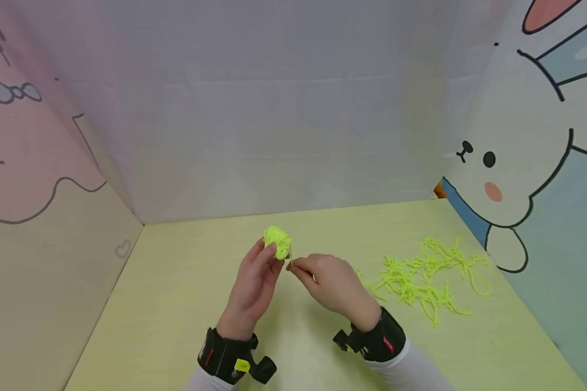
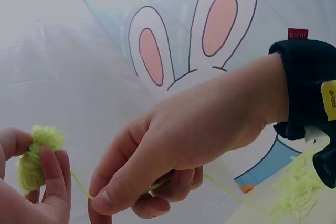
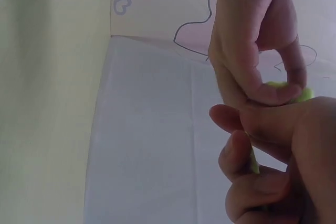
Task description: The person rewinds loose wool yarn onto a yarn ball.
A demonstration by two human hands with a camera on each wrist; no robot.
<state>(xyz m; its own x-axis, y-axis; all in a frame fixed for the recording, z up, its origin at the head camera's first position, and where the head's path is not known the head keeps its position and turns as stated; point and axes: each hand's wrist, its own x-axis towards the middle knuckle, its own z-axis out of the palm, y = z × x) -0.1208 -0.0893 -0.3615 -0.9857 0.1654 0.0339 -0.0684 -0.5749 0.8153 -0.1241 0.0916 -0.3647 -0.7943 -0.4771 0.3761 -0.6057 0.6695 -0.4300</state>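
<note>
My left hand (image 1: 256,282) holds a small ball of neon yellow-green yarn (image 1: 276,242) between thumb and fingers, above the table. Just to its right, my right hand (image 1: 330,282) pinches the yarn strand that runs from the ball. In the left wrist view the strand (image 2: 80,184) crosses the short gap from the ball to the right thumb (image 2: 105,202), then passes through the curled fingers toward the loose yarn. Most of the ball is hidden behind fingers in the right wrist view, where a bit of yarn (image 3: 304,95) shows.
A tangled heap of the same yarn (image 1: 420,274) lies spread on the right side of the pale yellow table (image 1: 176,304). A plain white curtain (image 1: 274,119) hangs behind, with a printed rabbit sheet (image 1: 543,179) at the right and a pink printed sheet (image 1: 39,163) at the left.
</note>
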